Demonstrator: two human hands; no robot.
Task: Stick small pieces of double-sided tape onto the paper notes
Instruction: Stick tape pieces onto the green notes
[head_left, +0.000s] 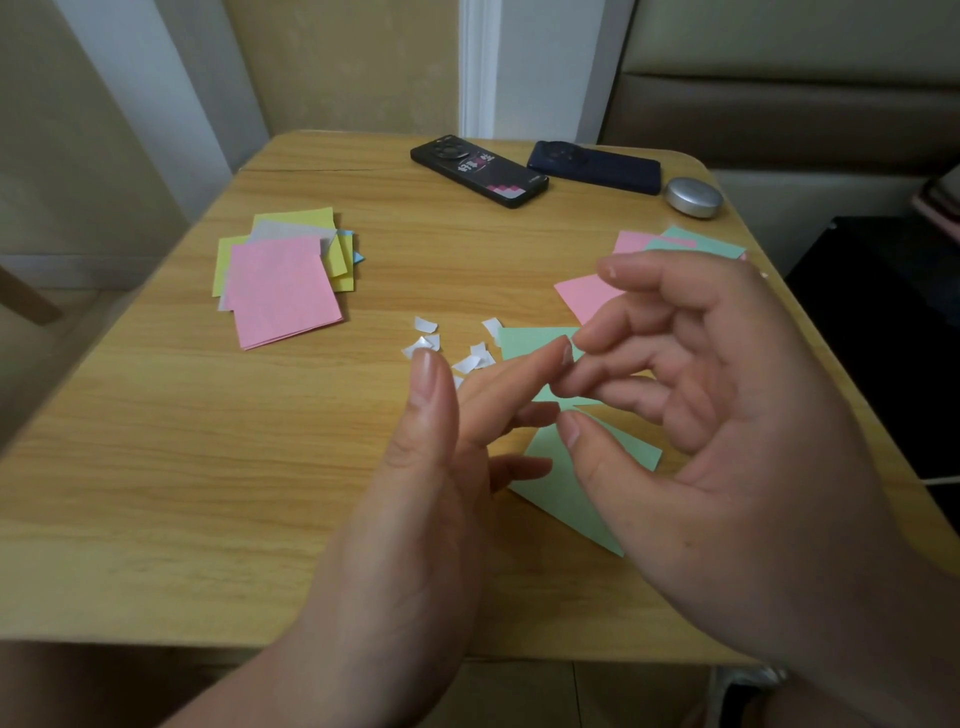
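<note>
- The left hand was held over the table with its fingers straight and spread and its thumb up.
- The right hand had its fingers curled, and their tips touched the tip of the left pointer finger.
- I could not tell if the right fingers pinched a bit of tape there. It was too small to see.
- A green note lay flat on the table under both hands.
- Small white tape pieces lay loose on the table just beside the green note, near the left fingers.
- A pile of notes, pink on top and yellow below, lay well off to the left.
- More pink and green notes lay behind the right hand.
- 2 phones and a round silver case lay at the far edge.
</note>
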